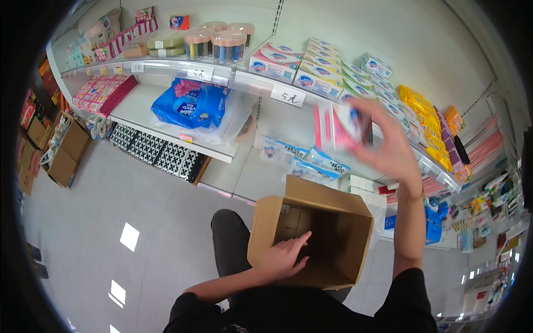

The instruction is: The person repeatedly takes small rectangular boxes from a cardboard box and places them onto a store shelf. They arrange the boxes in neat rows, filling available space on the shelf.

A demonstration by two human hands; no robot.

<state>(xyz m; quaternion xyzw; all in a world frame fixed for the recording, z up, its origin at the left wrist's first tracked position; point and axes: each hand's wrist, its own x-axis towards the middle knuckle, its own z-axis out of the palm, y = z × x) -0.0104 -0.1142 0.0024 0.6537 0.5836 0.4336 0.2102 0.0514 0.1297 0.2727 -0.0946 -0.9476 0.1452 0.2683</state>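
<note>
Blurred by motion, my right hand grips a stack of pink-and-white soap boxes just in front of the upper shelf's edge. My left hand reaches over the left side of an open cardboard box, its fingers apart and holding nothing. The carton rests at my lap with flaps folded out, and its visible inside is dark. On the upper shelf, pink soap boxes, yellow soap boxes and green soap boxes stand in rows, above and left of my right hand.
A price-card rail runs along the upper shelf. Below it lie a blue wipes pack and blue-and-white packets. Yellow packs sit at the right. An open carton stands on the floor at the left.
</note>
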